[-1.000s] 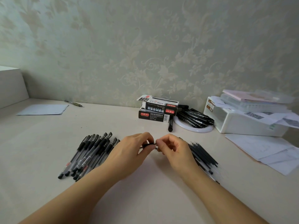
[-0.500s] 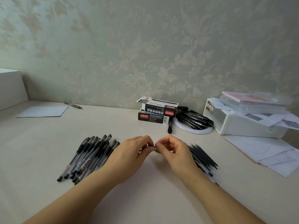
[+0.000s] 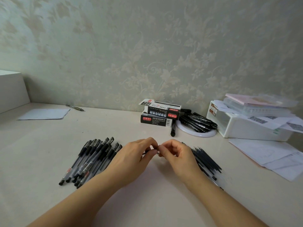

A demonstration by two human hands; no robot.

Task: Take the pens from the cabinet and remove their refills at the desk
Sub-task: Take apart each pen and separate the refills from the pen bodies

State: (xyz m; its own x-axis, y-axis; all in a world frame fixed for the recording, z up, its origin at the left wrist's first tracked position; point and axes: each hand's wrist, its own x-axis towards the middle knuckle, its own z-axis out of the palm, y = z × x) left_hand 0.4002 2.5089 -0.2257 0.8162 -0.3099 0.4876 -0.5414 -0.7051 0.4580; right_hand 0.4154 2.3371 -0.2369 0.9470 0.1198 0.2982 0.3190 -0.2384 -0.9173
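Both hands, left hand (image 3: pixel 131 158) and right hand (image 3: pixel 177 154), pinch one pen (image 3: pixel 148 151) end-to-end, likely to unscrew it, between sorted piles on the bench (image 3: pixel 32 153).

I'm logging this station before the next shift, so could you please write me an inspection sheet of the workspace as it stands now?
Surface: pale desk, bare in the middle.
Job's things: row of capped pens lying left of the hands; pile of dark refills to the right; one pen pinched between both hands, mostly hidden.
Clutter: two stacked pen boxes, the top one open; black markers on a white ring; white bin under papers; loose sheets; notepad; lone pen by the wall.
Grippers: left hand and right hand both closed on the pen.
Cables: nothing seen.
Surroundings: floral wallpaper; white cabinet edge far left.
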